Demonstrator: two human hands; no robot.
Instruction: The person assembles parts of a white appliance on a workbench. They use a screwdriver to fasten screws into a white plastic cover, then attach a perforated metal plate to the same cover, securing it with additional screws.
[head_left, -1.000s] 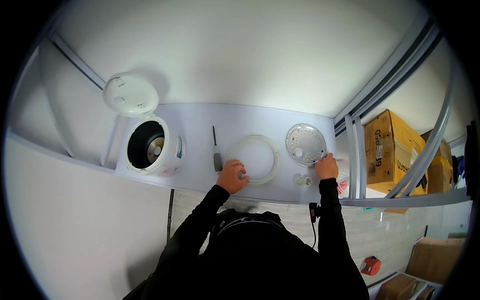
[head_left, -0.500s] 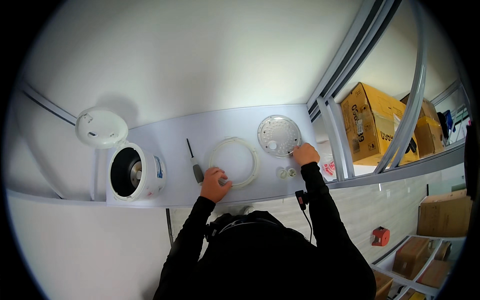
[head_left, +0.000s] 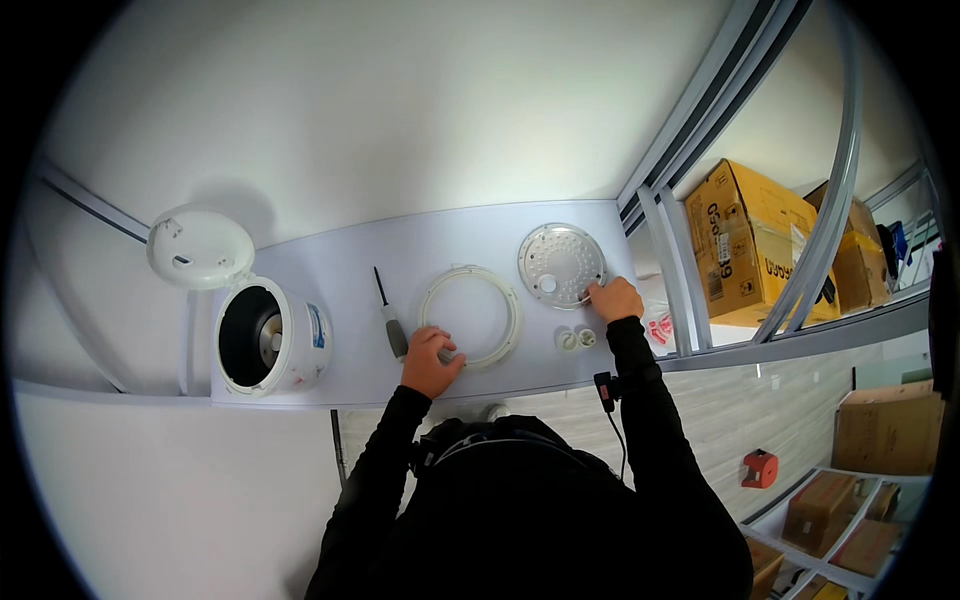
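A white plastic ring (head_left: 517, 312) lies flat near the middle of the table. My left hand (head_left: 432, 362) has its fingers curled round the ring's near left edge. Beside that hand, on its left, rests a screwdriver (head_left: 396, 338) with a grey handle and dark shaft. Farther right is a round perforated metal plate (head_left: 562, 262) with one larger hole. My right hand (head_left: 616, 299) is closed in a pinch at the plate's near right rim; what its fingertips hold is mostly hidden. Two small white round parts (head_left: 577, 340) stand just left of my right wrist.
At the table's left end a white rice cooker (head_left: 300, 345) lies on its side, its lid (head_left: 205, 250) swung up. A metal frame (head_left: 690, 270) borders the right side, with a yellow carton (head_left: 745, 245) beyond it. A red stool (head_left: 760, 470) stands on the floor.
The view has shifted slightly. My right fingertips have moved a little at the metal plate's rim; my left hand stays at the ring.
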